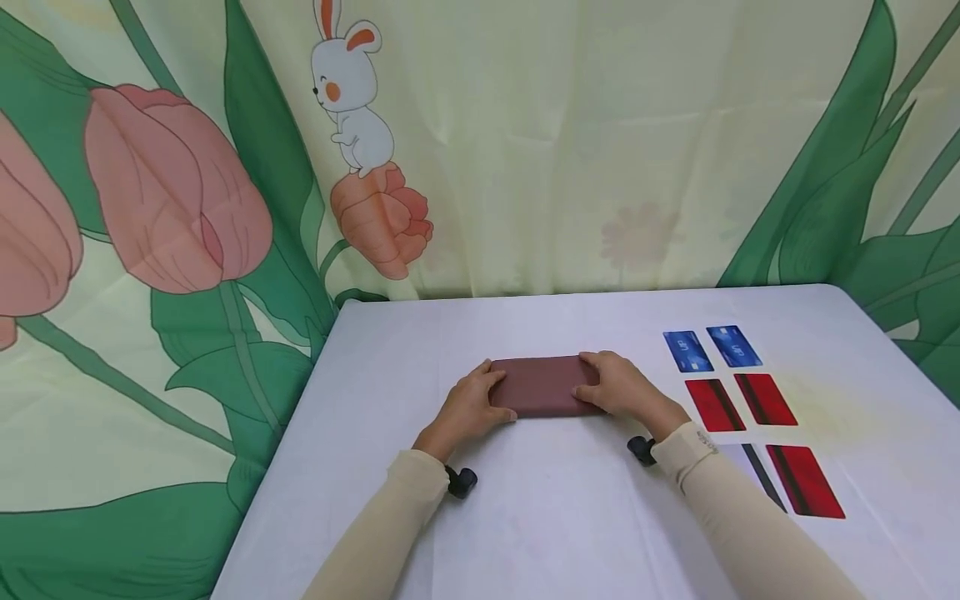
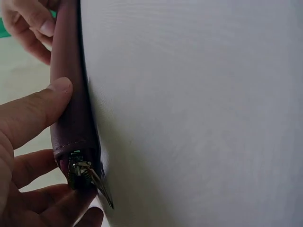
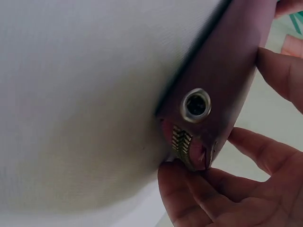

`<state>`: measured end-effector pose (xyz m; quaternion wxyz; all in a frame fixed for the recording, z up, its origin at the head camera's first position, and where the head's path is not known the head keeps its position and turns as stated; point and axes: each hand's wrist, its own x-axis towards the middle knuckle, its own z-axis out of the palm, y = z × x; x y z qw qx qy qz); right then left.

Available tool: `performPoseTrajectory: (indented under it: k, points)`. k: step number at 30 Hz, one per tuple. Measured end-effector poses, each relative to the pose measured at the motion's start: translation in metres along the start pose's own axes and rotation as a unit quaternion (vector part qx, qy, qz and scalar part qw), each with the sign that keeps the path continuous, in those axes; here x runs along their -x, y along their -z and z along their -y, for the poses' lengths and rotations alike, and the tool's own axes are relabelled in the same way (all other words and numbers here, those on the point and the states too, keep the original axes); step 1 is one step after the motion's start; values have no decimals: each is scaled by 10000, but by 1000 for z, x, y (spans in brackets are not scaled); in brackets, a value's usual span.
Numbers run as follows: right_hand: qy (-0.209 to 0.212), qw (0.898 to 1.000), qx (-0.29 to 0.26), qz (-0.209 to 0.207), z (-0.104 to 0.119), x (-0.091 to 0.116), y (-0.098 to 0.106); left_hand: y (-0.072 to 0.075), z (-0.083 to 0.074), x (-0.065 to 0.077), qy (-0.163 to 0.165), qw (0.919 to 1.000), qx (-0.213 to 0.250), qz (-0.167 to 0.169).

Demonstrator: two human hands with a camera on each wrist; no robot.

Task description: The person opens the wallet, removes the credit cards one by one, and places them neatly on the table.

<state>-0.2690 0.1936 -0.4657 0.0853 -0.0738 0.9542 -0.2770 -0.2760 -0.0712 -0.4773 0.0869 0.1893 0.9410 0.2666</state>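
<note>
A maroon zip wallet (image 1: 542, 387) lies flat at the middle of the table, gripped at both ends. My left hand (image 1: 471, 402) holds its left end, the thumb on the near side. In the left wrist view, that thumb presses the spine of the wallet (image 2: 71, 109), and the fingers curl by the metal zip pull (image 2: 102, 184). My right hand (image 1: 622, 385) grips the right end. Close up in the right wrist view, a metal eyelet (image 3: 195, 105) and brass zip teeth (image 3: 181, 140) show at that end, with fingertips against the corner.
To the right, cards lie in three rows of two: blue cards (image 1: 688, 352) at the back, red cards (image 1: 715, 406) in the middle, then a pale card with a dark stripe (image 1: 763, 477), partly behind the right sleeve, beside a red card (image 1: 806, 482). A printed curtain (image 1: 525, 150) hangs behind the table.
</note>
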Motion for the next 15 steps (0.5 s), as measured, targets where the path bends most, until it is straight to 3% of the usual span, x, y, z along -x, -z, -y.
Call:
performPoseTrajectory:
  k: [10,15]
  points:
    - [55,9996,240,151,-11,-1,1,-7,1,-2,-25,9977,-641,228]
    - [146,9990,373,200,-24,-4,15,3,6,-11,-50,9911,-1309,251]
